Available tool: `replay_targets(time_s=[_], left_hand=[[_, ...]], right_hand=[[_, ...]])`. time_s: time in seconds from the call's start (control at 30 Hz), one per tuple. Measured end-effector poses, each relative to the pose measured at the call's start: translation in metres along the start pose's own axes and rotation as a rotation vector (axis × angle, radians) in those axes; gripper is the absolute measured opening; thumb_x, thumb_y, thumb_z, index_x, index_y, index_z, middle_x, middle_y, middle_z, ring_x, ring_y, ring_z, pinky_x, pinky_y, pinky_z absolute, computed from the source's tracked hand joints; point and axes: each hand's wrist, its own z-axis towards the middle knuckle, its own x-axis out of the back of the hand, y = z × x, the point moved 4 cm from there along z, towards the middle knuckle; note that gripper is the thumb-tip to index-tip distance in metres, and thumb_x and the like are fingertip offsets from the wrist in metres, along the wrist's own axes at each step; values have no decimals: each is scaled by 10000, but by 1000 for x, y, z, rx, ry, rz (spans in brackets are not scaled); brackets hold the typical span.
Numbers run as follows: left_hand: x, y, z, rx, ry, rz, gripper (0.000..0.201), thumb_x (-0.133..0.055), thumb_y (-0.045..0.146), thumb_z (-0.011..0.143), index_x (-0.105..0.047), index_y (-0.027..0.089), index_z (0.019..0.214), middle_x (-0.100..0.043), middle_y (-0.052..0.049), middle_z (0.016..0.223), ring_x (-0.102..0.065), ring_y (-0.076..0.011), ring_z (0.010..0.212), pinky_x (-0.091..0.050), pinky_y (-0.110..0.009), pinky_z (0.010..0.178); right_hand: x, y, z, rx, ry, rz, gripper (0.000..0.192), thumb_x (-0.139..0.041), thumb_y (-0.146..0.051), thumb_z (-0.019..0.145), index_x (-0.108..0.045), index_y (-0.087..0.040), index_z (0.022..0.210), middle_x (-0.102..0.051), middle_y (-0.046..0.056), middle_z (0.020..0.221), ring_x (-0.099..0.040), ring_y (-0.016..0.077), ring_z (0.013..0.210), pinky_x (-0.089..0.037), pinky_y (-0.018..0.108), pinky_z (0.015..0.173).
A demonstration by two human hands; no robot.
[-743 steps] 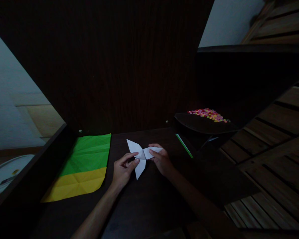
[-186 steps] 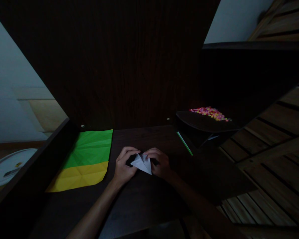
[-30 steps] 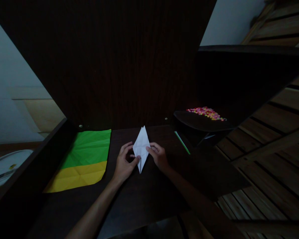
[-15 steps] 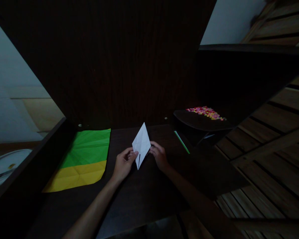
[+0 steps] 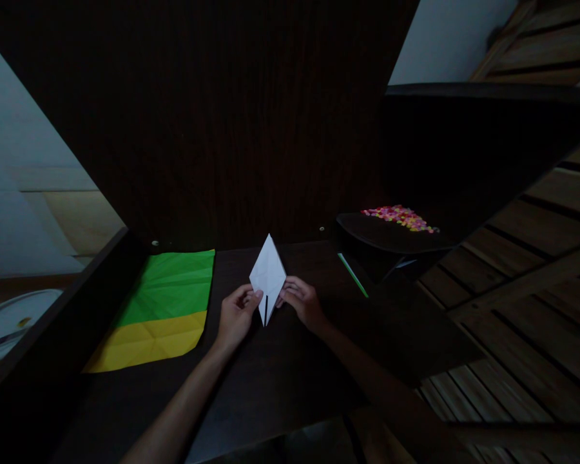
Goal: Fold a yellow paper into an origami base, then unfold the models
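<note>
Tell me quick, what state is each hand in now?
Left hand: closed, holding the white, diamond-shaped folded paper.
Right hand: at the paper's right edge; whether gripping cannot be told.

The folded diamond [image 5: 268,267] is matt white paper with crisp creases, the green and yellow paper [image 5: 171,287] looks matt and wrinkled, the desktop [image 5: 261,386] shows smooth, dark wood with a faint sheen, and the slats [image 5: 536,338] look like dull wood.
</note>
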Motion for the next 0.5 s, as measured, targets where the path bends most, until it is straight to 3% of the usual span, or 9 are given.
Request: replay_targets(time_s=[0.23,0.5], left_hand=[[-4,7,-5,-72,-5,90,247,-699,364,774,-712,163,917,-732,-39,809,-666,-179,724,-527,-278,675],[-3,13,-7,-164,-14,212,225,-635,347,840,-713,162,942,-737,-45,842,-677,-188,756,-528,-282,688]], right_hand=[[2,-2,2,-20,55,4,242,-725,-269,660,-638,-202,875,-688,21,761,-651,185,678,-521,283,603],[7,3,5,-78,50,100,129,-658,-249,661,-634,-195,776,-637,-22,649,-537,119,474,-426,239,471]])
